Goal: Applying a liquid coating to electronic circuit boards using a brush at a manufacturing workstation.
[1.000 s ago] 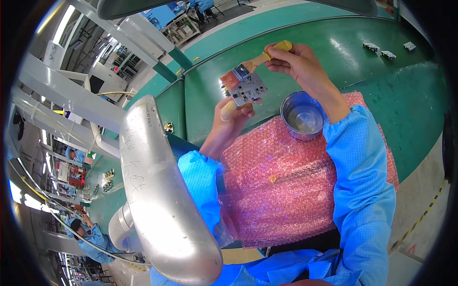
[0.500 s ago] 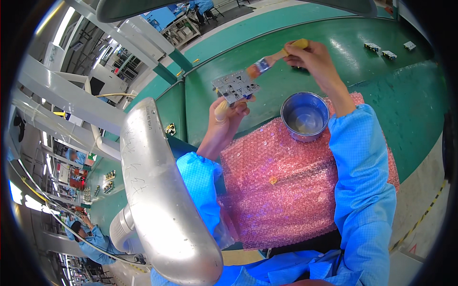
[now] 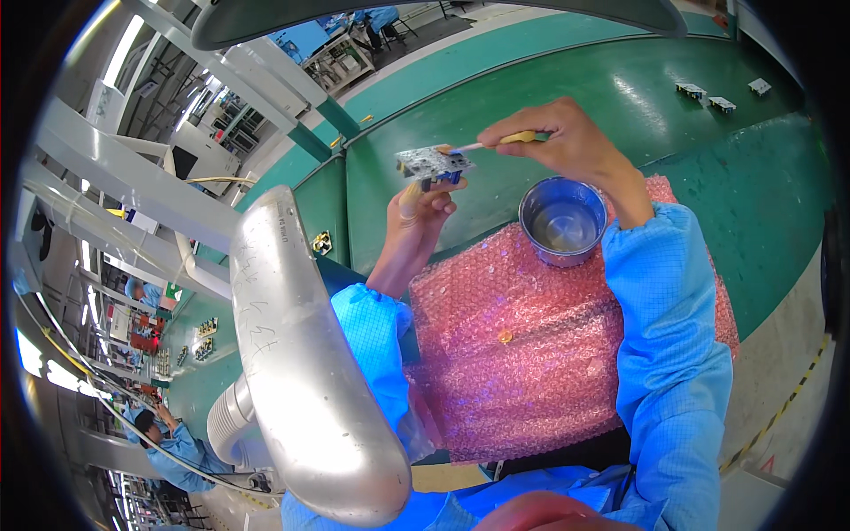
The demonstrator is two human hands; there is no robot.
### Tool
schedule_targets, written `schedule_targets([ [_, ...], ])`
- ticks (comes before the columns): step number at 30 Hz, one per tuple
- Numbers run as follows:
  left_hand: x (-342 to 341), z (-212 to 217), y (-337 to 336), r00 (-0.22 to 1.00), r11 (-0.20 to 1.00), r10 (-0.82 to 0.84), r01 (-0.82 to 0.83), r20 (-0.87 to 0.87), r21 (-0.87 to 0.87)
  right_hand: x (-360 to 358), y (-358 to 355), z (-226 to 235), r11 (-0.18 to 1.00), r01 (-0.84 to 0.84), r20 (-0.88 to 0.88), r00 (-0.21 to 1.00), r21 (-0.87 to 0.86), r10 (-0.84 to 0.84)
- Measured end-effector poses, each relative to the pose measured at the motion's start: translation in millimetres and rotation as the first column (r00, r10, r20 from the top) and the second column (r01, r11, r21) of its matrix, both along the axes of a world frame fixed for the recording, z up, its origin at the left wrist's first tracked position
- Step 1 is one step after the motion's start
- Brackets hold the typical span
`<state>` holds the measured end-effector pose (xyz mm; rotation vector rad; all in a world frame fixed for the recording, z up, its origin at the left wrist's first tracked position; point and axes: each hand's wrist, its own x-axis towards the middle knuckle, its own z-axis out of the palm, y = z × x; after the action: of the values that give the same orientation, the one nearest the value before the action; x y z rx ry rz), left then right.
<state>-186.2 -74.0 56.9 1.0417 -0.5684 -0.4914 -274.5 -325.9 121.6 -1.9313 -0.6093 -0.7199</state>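
Note:
My left hand (image 3: 418,217) grips a small circuit board (image 3: 432,163) from below and holds it up above the green bench. Its pale, wet-looking face is up, with dark parts hanging beneath. In my right hand (image 3: 567,142) is a paintbrush (image 3: 516,138), its yellow handle pinched between thumb and fingers. The brush reaches left, its tip at the board's far right edge; the bristles are seen edge-on and mostly hard to make out. Below my right wrist, a metal bowl (image 3: 564,221) of clear liquid stands on pink bubble wrap (image 3: 522,354).
A large silver fume extraction hood (image 3: 305,354) rises close on my left. Several boards (image 3: 706,95) lie at the green bench's (image 3: 522,97) far right. Another small board (image 3: 322,242) sits beyond the hood. A person (image 3: 173,442) in blue works at far left.
My right hand has turned over and come down a little leftward, so the brush lies nearly level. The board has tilted flatter, now seen more from its edge.

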Motion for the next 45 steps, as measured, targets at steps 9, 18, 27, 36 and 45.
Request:
schedule_targets([
  [9, 0, -4, -3, 0.999, 0.999, -0.001, 0.003, -0.05, 0.047, 5, 11, -4, 0.997, 0.045, 0.037, 0.998, 0.064, -0.047],
  [18, 3, -2, -2, 0.997, 0.997, 0.041, -0.037, -0.062, 0.069, -10, 1, 11, 0.998, -0.04, -0.074, 0.996, 0.046, 0.043],
  [27, 0, 1, 2, 1.0, 0.994, 0.03, -0.029, -0.002, 0.106, -12, 11, 11, 0.997, -0.043, -0.072, 0.997, -0.06, 0.039],
  [36, -4, 2, -1, 0.999, 0.991, 0.018, -0.021, 0.028, 0.129, 0, 18, 1, 0.999, -0.023, 0.021, 1.0, 0.047, 0.022],
  [45, 2, -3, 0, 0.999, 0.993, 0.039, -0.035, -0.037, 0.109, -12, 5, 12, 0.983, -0.065, -0.083, 0.993, 0.173, 0.08],
])
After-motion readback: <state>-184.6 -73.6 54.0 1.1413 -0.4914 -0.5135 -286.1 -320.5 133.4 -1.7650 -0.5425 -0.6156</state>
